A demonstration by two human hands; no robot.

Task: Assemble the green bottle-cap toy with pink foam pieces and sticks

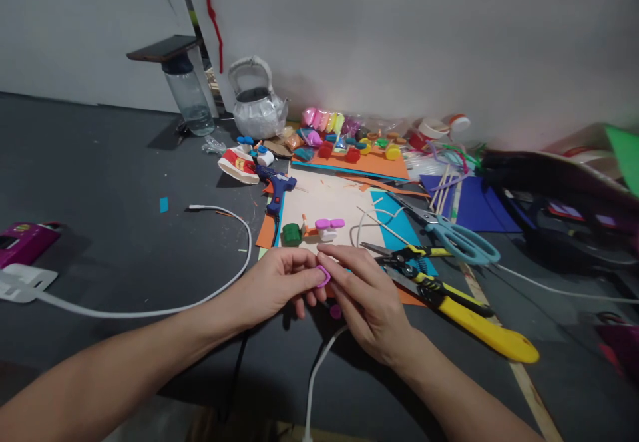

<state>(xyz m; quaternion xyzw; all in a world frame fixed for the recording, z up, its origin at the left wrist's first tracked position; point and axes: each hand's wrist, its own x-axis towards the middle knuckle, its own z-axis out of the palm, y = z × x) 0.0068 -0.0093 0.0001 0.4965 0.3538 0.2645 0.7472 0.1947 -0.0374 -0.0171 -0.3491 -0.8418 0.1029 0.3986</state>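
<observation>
Just in front of the paper stack, my left hand (279, 282) pinches a small purple clay piece (324, 276) with a raised rim between thumb and fingers. The fingers of my right hand (372, 299) are drawn together against the same piece from the other side; its thumb is hidden. Below them a purple disc (335, 311) shows on the dark table. On the pale paper (319, 199) beyond my fingers lie a green clay lump (291, 233) and a small figure with purple pads (329, 223) and white parts.
A blue glue gun (276, 189) lies left of the paper. Blue-handled scissors (462, 235), yellow-handled pliers (419, 255) and a yellow cutter (489, 332) lie to the right. Behind are a kettle (257, 109), a bottle (190, 99) and clay packs (324, 120). A white cable (164, 309) crosses the left side.
</observation>
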